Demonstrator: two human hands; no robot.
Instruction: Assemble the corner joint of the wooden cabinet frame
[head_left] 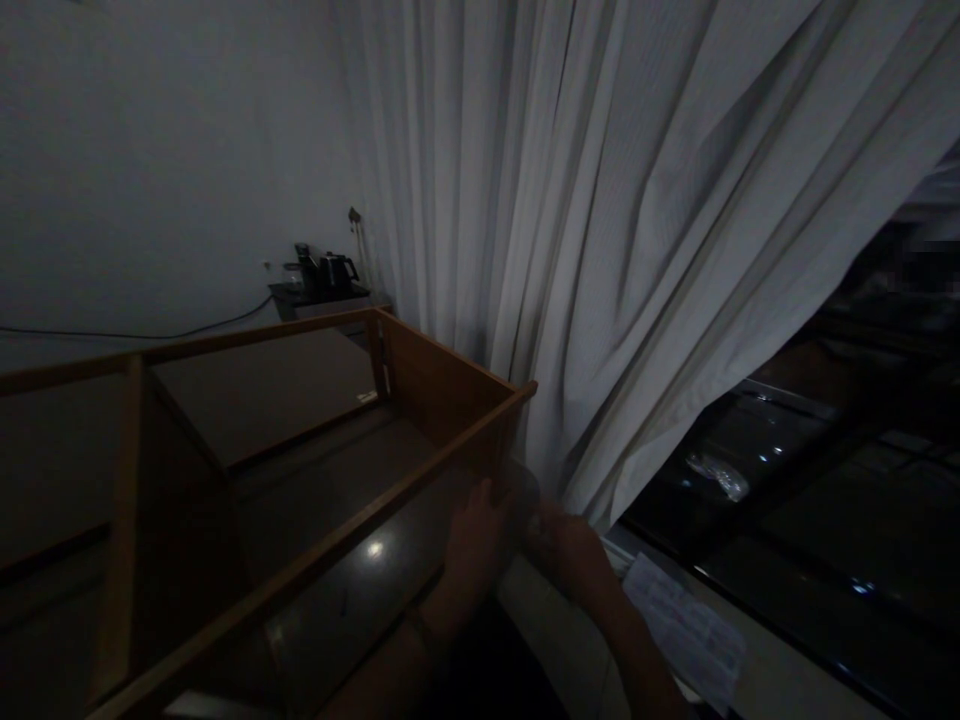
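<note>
A brown wooden frame (442,455) with glossy panels lies before me, its corner jutting toward the curtain. My left hand (478,525) is at the near end of this frame, just below the corner. Its fingertips are dim and blurred, so their hold is unclear. To its right, my right hand (566,545) is curled closed and smeared by motion. Between both hands is a dark greyish blur whose kind I cannot make out.
A long pale curtain (555,230) hangs right beside the corner. Behind the frame, a small stand (322,298) carries a black kettle (337,270). A printed sheet (686,625) lies at lower right, near dark reflective glass (795,500). A black cable (150,334) runs along the wall.
</note>
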